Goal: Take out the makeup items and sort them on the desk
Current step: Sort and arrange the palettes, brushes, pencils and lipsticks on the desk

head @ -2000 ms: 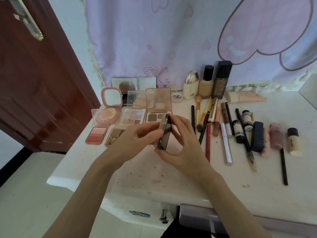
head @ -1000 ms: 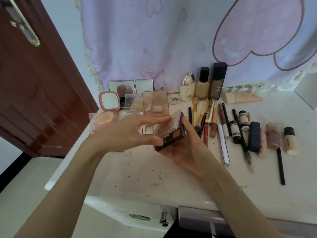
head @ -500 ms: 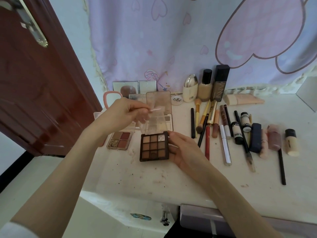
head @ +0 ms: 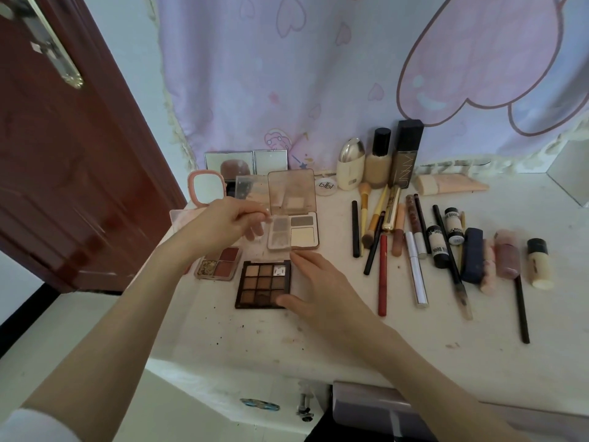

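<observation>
Setting the dark nine-pan palette [head: 263, 284] square on the worktop [head: 318, 339] below the grey quad palette [head: 293, 230] goes best if the right hand [head: 314, 288], fingers loosely steadying its edge, nudges it while the left hand [head: 223, 223] pinches its clear lid

Bare forearms, a white sleeve edge [head: 35, 422] at the left elbow.
</observation>
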Tool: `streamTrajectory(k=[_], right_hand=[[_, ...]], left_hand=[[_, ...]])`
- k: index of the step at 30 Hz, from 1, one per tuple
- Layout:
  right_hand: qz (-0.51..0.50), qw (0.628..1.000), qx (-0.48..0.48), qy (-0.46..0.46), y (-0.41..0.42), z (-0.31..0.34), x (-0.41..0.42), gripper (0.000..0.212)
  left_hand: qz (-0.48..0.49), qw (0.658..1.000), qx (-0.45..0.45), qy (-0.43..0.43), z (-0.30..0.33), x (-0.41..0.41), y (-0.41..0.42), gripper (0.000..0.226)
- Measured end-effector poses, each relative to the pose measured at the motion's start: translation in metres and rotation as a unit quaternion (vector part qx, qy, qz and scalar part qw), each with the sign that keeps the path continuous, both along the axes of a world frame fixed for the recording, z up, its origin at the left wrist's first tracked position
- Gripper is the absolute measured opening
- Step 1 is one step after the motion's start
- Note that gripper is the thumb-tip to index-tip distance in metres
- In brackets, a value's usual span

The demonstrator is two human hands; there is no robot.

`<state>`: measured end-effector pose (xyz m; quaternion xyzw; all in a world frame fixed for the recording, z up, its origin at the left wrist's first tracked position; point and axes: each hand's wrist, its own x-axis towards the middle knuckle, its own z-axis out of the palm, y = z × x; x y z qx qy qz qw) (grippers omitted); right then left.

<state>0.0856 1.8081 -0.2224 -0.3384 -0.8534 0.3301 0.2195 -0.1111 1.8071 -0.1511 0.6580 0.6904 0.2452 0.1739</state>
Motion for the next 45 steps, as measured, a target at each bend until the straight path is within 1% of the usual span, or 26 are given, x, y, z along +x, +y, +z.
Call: streamTrajectory(k=[2, 5, 8, 10, 13, 15, 19, 25, 32, 35, 39, 41, 45], right_hand=[[-0.004, 0.999, 0.031, -0.008, -0.003, -0.002, 0.0, 0.072], [-0.003, 0.996, 0.08, -0.038, -0.007, -0.004, 0.0, 0.073], [-0.006, 0.992, 0.096, -0.076, -0.008, -0.005, -0.001, 0.076], [-0.011, 0.99, 0.108, -0.086, -0.008, -0.005, -0.001, 0.075], [-0.017, 0.984, 0.144, -0.102, -0.009, -0.006, -0.002, 0.073], [-0.024, 0.983, 0.151, -0.104, -0.01, -0.007, -0.003, 0.072], [-0.031, 0.981, 0.159, -0.103, -0.01, -0.008, -0.004, 0.069], [-0.02, 0.974, 0.175, -0.14, -0.012, -0.011, -0.004, 0.07], [-0.018, 0.971, 0.177, -0.157, -0.011, -0.013, -0.004, 0.068], [-0.008, 0.98, 0.143, -0.139, -0.01, -0.008, -0.004, 0.067], [-0.012, 0.999, 0.021, -0.034, -0.003, 0.012, 0.009, 0.058], [-0.035, 0.999, 0.011, -0.003, 0.004, 0.025, 0.024, 0.054], [-0.107, 0.994, 0.022, 0.029, 0.023, 0.051, 0.062, 0.048]], left_hand=[[0.003, 1.0, 0.015, 0.001, -0.001, 0.001, 0.002, 0.017], [0.019, 0.997, 0.068, 0.009, -0.001, 0.005, 0.002, 0.016], [0.032, 0.992, 0.122, 0.019, -0.004, 0.009, 0.0, 0.013], [0.037, 0.987, 0.152, 0.046, -0.007, 0.012, -0.003, 0.012], [0.041, 0.976, 0.191, 0.095, -0.013, 0.015, -0.007, 0.015], [0.03, 0.97, 0.206, 0.125, -0.017, 0.016, -0.011, 0.018], [0.01, 0.963, 0.208, 0.173, -0.024, 0.017, -0.016, 0.025], [0.009, 0.965, 0.178, 0.195, -0.031, 0.02, -0.023, 0.034], [0.015, 0.969, 0.132, 0.209, -0.029, 0.024, -0.021, 0.038], [0.008, 0.971, 0.116, 0.21, -0.026, 0.026, -0.022, 0.04], [0.005, 0.971, 0.11, 0.212, -0.016, 0.034, -0.023, 0.045], [-0.003, 0.971, 0.122, 0.206, -0.007, 0.043, -0.02, 0.043], [-0.035, 0.977, 0.138, 0.159, 0.008, 0.071, -0.008, 0.038]])
